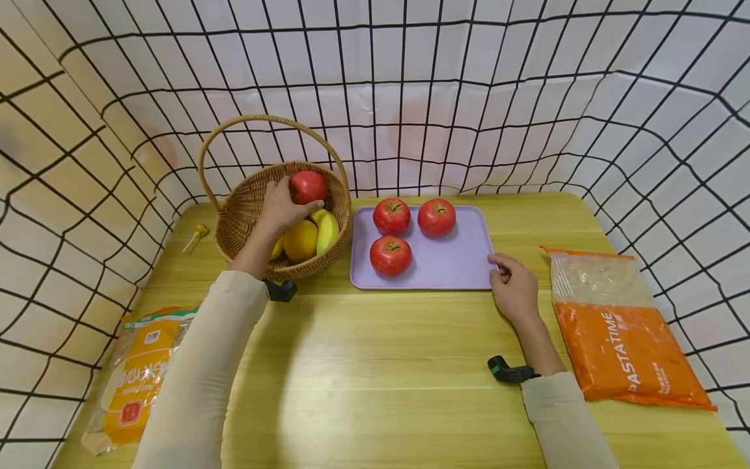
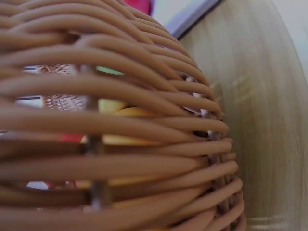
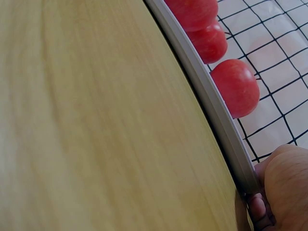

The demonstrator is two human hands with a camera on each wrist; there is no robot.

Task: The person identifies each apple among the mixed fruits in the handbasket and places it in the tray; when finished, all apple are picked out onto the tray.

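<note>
Over the back of a wicker basket (image 1: pixel 241 212), my left hand (image 1: pixel 278 208) holds a red tomato (image 1: pixel 309 186), thumb on its near side. Below it in the basket lie an orange (image 1: pixel 301 241) and a yellow banana (image 1: pixel 327 232). The basket's woven side (image 2: pixel 120 127) fills most of the left wrist view and hides that hand. On a lilac tray (image 1: pixel 451 264) sit three tomatoes, at back left (image 1: pixel 391 216), back centre (image 1: pixel 436 217) and front left (image 1: pixel 390 256). My right hand (image 1: pixel 515 286) pinches the tray's right edge; the right wrist view shows fingers (image 3: pixel 258 207) under the rim.
An orange pasta bag (image 1: pixel 629 339) lies at the right of the wooden table (image 1: pixel 375 365). On the left are another food bag (image 1: pixel 137 384), partly behind my sleeve, and a small yellow lollipop (image 1: pixel 201 230). White gridded cloth (image 1: pixel 422 98) encloses the back and sides.
</note>
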